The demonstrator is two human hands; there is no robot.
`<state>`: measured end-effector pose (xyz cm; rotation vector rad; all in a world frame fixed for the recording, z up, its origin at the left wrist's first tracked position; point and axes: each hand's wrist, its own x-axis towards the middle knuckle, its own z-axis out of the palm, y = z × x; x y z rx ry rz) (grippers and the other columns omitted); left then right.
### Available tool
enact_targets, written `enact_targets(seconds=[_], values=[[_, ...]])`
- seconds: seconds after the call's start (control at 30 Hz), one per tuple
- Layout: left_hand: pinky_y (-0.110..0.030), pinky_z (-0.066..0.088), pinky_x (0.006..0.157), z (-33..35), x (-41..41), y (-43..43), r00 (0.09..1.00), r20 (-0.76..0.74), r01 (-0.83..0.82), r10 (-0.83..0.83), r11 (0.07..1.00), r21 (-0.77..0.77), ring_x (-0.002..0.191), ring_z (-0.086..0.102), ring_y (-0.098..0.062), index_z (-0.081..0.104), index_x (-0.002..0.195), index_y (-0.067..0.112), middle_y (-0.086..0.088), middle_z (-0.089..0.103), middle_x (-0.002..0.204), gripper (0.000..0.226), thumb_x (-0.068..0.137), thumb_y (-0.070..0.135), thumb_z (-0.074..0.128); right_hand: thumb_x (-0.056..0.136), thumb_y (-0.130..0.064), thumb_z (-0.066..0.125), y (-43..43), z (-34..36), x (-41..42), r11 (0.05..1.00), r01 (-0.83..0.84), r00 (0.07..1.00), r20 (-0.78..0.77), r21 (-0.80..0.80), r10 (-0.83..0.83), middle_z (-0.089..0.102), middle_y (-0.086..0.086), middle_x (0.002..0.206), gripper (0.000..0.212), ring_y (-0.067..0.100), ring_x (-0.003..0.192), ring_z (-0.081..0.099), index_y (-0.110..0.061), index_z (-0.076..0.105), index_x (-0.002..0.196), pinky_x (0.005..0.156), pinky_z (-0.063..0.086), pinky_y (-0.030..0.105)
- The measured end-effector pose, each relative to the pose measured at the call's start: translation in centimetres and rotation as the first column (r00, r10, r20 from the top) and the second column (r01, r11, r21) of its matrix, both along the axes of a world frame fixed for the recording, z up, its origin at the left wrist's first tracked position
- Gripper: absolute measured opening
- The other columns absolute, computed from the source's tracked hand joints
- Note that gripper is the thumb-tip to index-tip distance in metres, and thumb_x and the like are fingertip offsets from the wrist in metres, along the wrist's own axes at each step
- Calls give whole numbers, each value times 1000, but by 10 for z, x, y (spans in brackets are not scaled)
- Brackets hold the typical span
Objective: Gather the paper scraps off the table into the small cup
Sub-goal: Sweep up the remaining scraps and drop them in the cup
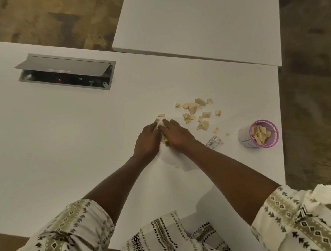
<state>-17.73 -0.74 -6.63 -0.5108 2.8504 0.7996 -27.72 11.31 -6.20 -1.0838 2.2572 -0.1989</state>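
The small cup [258, 133] stands near the right edge of the white surface [67, 138], its mouth tilted toward the camera by the wide-angle view. It has a purple rim, a white wall with blue line markings (not legible), and is partly filled with tan scraps.

The paper scraps [195, 113] lie in a loose scatter left of the cup and beyond the hands. The scatter runs roughly from upper left to lower right, ending in a few small pieces just beside the cup. Two pieces lie apart from the rest, at the fingertips of both hands. A small printed wrapper [214, 141] with a barcode lies between the right forearm and the cup; its text is too small to read.

The left hand [147, 140] and right hand [177, 135] rest side by side on the surface, palms down and fingers extended, the two grips cupped toward each other. A small multicoloured item [165, 141] shows in the gap between them. Whether either grip is pinching anything cannot be told.

An open cable box [65, 72] is recessed at far left, well apart. A second white tabletop [195, 26] abuts the far edge. Open room lies left of the hands.
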Motion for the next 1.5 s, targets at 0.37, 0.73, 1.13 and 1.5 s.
enact_targets(seconds=[0.37, 0.73, 1.13, 1.5], values=[[-44, 47, 66, 7, 12, 15, 1000, -22, -3, 2, 1000, -21, 87, 50, -30, 56, 87, 6, -12, 56, 95, 10, 92, 6, 48, 96, -11, 43, 39, 2, 26, 993, 24, 964, -261, -116, -54, 53, 10, 111, 22, 30, 100, 52, -12, 56, 114, 60, 35, 35], [-35, 46, 65, 24, 6, 38, 943, -93, -290, 319, 927, 238, 75, 57, -22, 64, 84, 10, -4, 64, 84, 12, 87, 4, 55, 88, -14, 64, 79, 16, 30, 560, 786, 618, 357, -263, -700, 62, -11, 76, 11, 7, 69, 56, -19, 70, 94, 61, 42, 16], [-30, 50, 73, 52, -32, 83, 928, -87, -304, 361, 874, 379, 82, 63, -15, 66, 84, 15, 4, 71, 87, 10, 88, 9, 60, 90, -13, 70, 130, 51, 15, 190, 966, 260, 640, -178, -723, 69, 6, 98, 20, 20, 79, 72, -23, 69, 107, 66, 62, 28], [-27, 51, 70, 91, -117, 216, 970, -190, -15, 151, 819, 573, 77, 65, -12, 66, 81, 18, 7, 70, 77, 14, 81, 6, 58, 85, -14, 71, 247, 86, -40, 66, 889, 216, 288, -452, -933, 71, 2, 96, 21, 23, 87, 67, -23, 64, 102, 77, 57, 36]])
